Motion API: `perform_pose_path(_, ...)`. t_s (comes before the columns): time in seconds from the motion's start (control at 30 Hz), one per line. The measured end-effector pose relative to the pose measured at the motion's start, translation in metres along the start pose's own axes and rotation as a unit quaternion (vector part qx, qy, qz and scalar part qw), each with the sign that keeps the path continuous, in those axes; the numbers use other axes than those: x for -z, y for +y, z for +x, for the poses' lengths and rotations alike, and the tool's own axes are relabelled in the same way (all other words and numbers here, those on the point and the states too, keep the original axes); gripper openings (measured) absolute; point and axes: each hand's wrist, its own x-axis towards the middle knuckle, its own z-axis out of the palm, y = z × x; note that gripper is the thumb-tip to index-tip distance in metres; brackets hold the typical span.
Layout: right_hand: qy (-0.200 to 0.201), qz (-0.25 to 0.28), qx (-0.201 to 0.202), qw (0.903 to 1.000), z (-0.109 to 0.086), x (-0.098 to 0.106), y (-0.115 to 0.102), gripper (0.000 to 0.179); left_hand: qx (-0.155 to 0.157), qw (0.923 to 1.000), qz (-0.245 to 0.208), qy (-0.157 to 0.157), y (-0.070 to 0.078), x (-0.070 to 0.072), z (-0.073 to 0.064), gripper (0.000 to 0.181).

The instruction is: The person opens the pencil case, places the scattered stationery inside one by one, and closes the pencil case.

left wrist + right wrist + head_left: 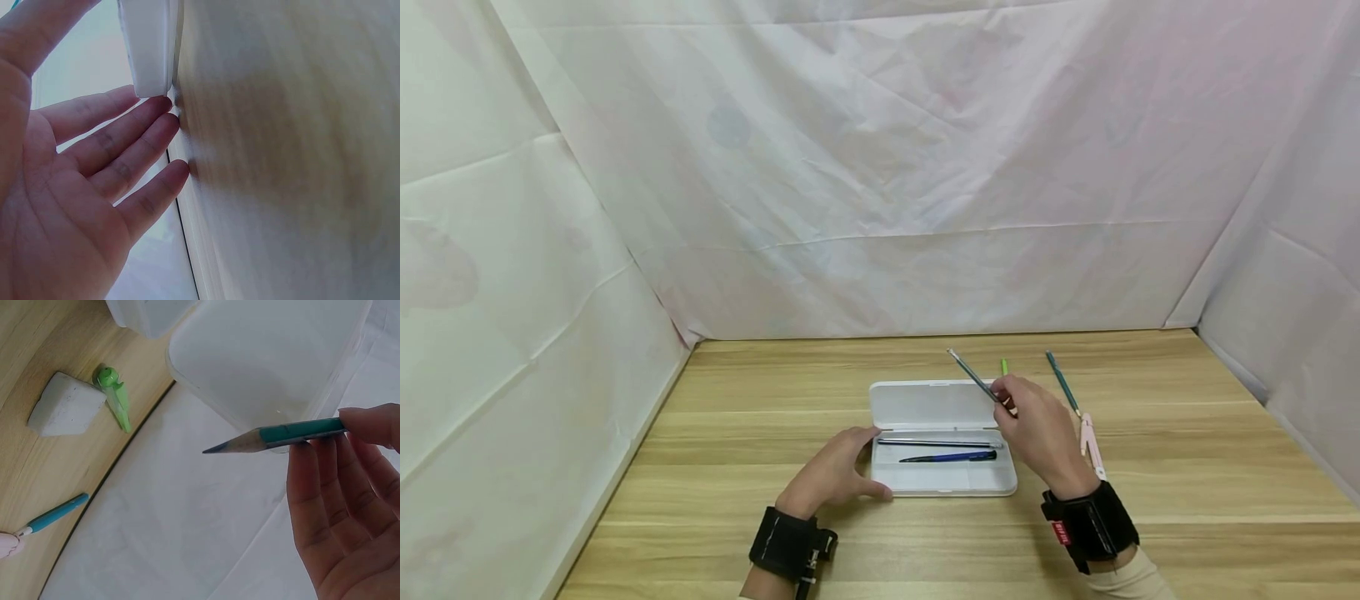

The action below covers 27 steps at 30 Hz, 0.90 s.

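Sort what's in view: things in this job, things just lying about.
Apparently in the job:
sharpened pencil, held by the right hand
open white case, touched by the left hand
blue pen and long thin stick, both in the case

Seemingly just lying about:
white eraser
small green item
pink compass
teal pencil meeting the compass

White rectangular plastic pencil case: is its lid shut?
No, its white lid is open, exposing the slim blue-and-black pen inside.
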Motion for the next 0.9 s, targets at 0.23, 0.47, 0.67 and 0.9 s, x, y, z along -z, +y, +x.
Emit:
perform_pose_path(0.23, -0.006, -0.002, -0.004, 1.0000, -0.0001, -0.0009, -0.0029, 0.017, -0.001, 1.0000, 0.001, 0.001, 0.0000, -0.0002, -0.0001, 0.094)
perform_pose_path(0.47, -0.012, 0.003, -0.004, 0.9999, -0.0007, -0.0034, -0.0045, 0.019, -0.003, 1.0000, 0.002, 0.002, 0.0003, -0.0001, -0.0001, 0.094)
perform_pose_path(0.67, -0.013, 0.007, 0.003, 0.9999, -0.0015, -0.0058, -0.0064, 0.019, -0.002, 1.0000, 0.001, 0.003, 0.0005, 0.0003, -0.0002, 0.093)
perform_pose_path(0.9, -0.014, 0.001, 0.015, 0.9998, -0.0033, -0.0098, -0.0076, 0.019, -0.002, 1.0000, -0.001, 0.002, 0.0008, 0.0003, -0.0005, 0.093)
